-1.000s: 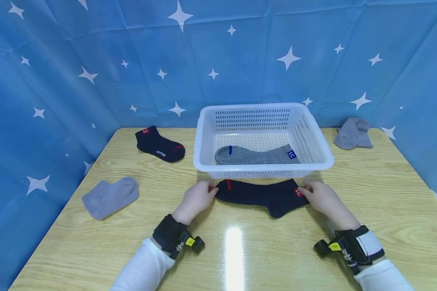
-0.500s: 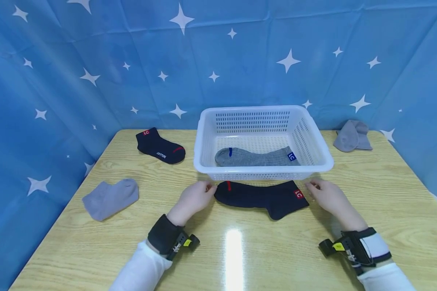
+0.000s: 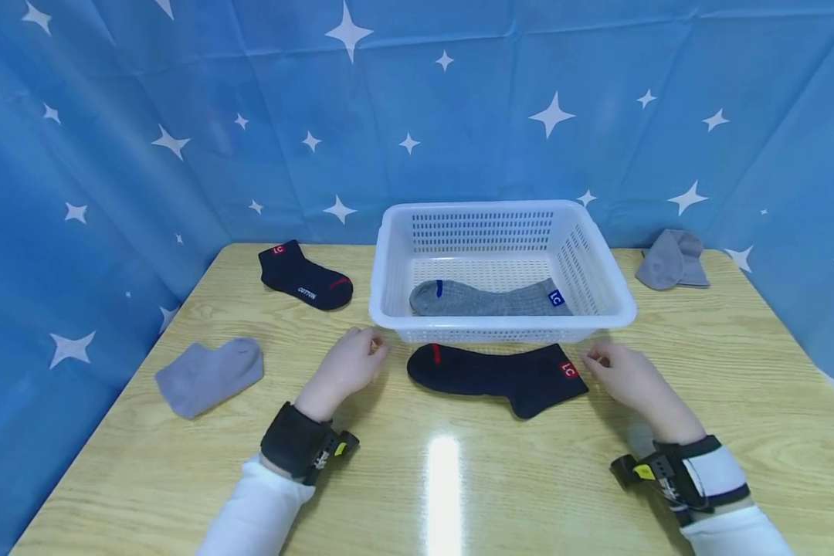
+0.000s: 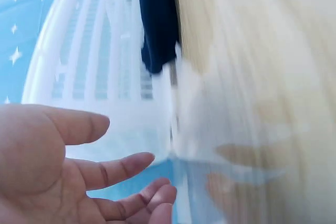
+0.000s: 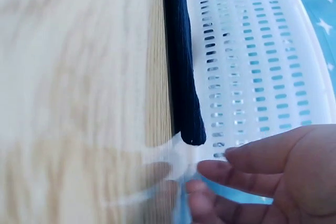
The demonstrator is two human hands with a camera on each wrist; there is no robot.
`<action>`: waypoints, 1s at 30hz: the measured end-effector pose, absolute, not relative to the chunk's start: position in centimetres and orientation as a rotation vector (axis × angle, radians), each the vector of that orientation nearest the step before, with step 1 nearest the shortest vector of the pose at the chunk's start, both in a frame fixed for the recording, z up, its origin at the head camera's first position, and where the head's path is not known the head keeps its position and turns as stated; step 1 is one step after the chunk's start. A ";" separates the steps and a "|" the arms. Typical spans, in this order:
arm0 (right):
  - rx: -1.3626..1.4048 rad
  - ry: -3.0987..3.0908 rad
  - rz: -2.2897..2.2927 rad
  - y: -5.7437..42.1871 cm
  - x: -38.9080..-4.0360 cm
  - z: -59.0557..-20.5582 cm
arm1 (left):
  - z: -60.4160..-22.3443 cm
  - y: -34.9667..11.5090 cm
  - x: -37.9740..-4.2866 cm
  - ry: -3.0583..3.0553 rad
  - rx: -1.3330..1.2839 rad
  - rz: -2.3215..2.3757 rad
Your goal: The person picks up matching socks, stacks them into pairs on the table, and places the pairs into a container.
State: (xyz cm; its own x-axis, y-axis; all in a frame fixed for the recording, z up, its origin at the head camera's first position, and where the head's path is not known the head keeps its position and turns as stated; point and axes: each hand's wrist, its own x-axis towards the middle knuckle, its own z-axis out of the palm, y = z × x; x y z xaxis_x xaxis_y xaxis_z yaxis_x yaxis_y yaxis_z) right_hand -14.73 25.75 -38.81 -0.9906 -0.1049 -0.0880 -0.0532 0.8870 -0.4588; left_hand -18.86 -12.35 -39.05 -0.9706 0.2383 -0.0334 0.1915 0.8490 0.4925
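A black sock (image 3: pixel 486 374) with a red toe stripe and a red LC label lies flat in front of the white basket (image 3: pixel 500 323). Left of its toe, apart from it, is my left hand (image 3: pixel 344 367); the left wrist view shows its thumb and fingers (image 4: pixel 126 169) spread with nothing between them. My right hand (image 3: pixel 622 374) is close beside the labelled cuff, and in the right wrist view its fingers (image 5: pixel 236 177) are relaxed and hold nothing. Inside the basket rests a grey sock (image 3: pixel 489 299) with a blue stripe and label.
At the back left lies a short black sock (image 3: pixel 306 276) with red marks. A light grey sock (image 3: pixel 211 376) is near the table's left edge. Another grey sock (image 3: pixel 672 259), folded over, sits at the back right. A blue star-patterned curtain (image 3: pixel 417 108) hangs behind the wooden table (image 3: pixel 528 486).
Both hands have let go of the black sock. My left hand has moved away to the left and slightly back; my right hand has shifted a little to the right. The sock stays flat.
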 end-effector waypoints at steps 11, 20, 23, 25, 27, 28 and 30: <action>-0.146 2.868 -0.751 26.1 -14.6 -38.8 | -38.4 -15.0 -22.0 2.849 0.195 0.835; -0.148 2.851 -0.778 26.1 -14.8 -39.1 | -39.0 -16.1 -25.3 2.783 0.136 0.697; -0.146 2.857 -0.767 26.2 -14.9 -39.3 | -39.0 -16.4 -25.8 2.777 0.130 0.622; -0.152 2.862 -0.770 26.2 -14.9 -39.3 | -39.0 -16.5 -26.0 2.769 0.134 0.579; -0.162 2.871 -0.770 26.3 -14.8 -39.4 | -39.0 -16.4 -26.1 2.769 0.159 0.534; -0.167 2.875 -0.771 26.3 -14.8 -39.4 | -39.0 -16.3 -26.1 2.764 0.168 0.519; -0.174 2.889 -0.765 26.4 -14.8 -39.5 | -38.9 -16.0 -26.0 2.760 0.181 0.476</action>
State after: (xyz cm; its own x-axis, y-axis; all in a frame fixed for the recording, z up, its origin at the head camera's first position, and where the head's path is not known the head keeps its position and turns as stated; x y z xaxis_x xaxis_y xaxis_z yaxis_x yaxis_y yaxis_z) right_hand -14.75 26.35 -39.49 -0.9823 -0.1493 -0.1130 -0.0737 0.8633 -0.4993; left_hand -26.01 -16.04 -38.92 -0.9362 0.1793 -0.3022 0.0676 0.9359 0.3457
